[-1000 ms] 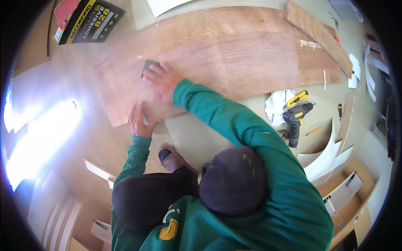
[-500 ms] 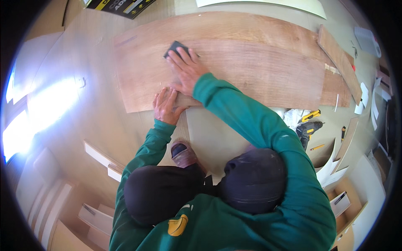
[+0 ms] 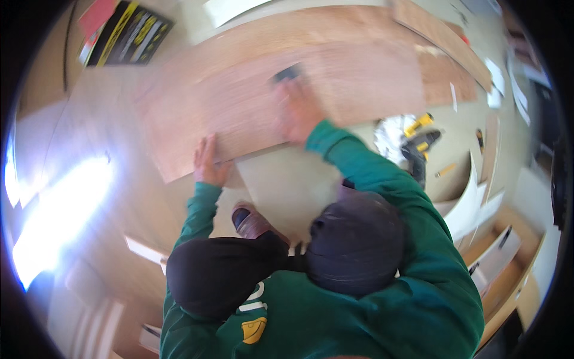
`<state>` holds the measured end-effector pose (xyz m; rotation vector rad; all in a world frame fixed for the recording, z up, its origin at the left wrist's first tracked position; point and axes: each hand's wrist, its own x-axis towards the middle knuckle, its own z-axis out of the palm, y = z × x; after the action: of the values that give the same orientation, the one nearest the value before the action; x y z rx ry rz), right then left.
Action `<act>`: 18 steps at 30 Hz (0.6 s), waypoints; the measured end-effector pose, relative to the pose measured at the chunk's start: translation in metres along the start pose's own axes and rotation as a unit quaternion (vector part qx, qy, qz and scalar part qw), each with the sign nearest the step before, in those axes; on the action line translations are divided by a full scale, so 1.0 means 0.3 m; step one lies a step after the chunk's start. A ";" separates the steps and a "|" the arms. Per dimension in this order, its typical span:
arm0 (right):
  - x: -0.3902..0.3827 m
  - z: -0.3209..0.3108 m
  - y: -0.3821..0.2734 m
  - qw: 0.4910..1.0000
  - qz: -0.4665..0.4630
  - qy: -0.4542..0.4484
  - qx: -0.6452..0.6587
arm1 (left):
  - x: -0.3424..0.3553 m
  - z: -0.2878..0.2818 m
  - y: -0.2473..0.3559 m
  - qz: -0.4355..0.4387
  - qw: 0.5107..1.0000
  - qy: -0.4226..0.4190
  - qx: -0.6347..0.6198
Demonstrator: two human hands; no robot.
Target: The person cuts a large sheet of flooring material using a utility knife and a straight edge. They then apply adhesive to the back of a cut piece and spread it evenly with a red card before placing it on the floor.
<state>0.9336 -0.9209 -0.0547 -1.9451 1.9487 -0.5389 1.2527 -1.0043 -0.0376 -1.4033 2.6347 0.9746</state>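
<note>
Head view: the person bends over a long wooden board (image 3: pixel 239 113), with the dark-clad knees (image 3: pixel 224 278) drawn up on the near side of it.
Slipper: one slippered foot (image 3: pixel 257 221) rests on the floor just short of the board's near edge.
Left hand: palm down at the board's near edge, toward its left corner, this hand (image 3: pixel 209 161) has its fingers close together and its thumb held apart, pinching nothing.
Power drill: the drill (image 3: pixel 418 152) lies just beyond the board's near edge, toward its right end, beside a yellow-handled cutter (image 3: pixel 418 124) and crumpled white wrapping (image 3: pixel 391 134).
Right hand: stretched over the board's middle, this hand (image 3: pixel 299 110) is blurred; whether its fingers are spread or pressed together, one cannot tell.
Dark block: the small dark block (image 3: pixel 287 73) is on the board's face, around the middle, under or just ahead of the right fingertips.
Step in hand: it looks like rubbing the board's surface with the block while the left hand steadies the edge.
Next move: this seems to call for level pressure on the block and a firm left hand, so the board does not slide.
Narrow plank: the plank (image 3: pixel 442 42) lies slantwise across the board's far right end.
Dark box: the yellow-striped box (image 3: pixel 134 36) stands beyond the board's far left corner.
</note>
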 end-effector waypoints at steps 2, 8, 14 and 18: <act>-0.120 0.138 -0.140 0.979 -0.176 -0.069 0.070 | 0.015 0.008 -0.058 0.014 0.999 -0.030 -0.017; -0.363 -0.052 0.128 0.994 0.075 0.079 -0.033 | 0.051 -0.054 -0.132 0.168 0.976 -0.056 0.126; -0.795 -0.355 0.283 0.986 0.143 0.031 -0.084 | 0.178 -0.037 0.093 0.075 0.956 -0.007 0.285; -1.030 -0.478 0.179 0.942 0.274 0.184 -0.054 | 0.242 -0.051 0.165 0.226 0.959 -0.005 0.171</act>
<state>0.8197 -0.6079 0.0350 -1.3142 2.6666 -0.6766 1.1763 -1.0465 -0.0198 -0.7388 2.9906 0.4877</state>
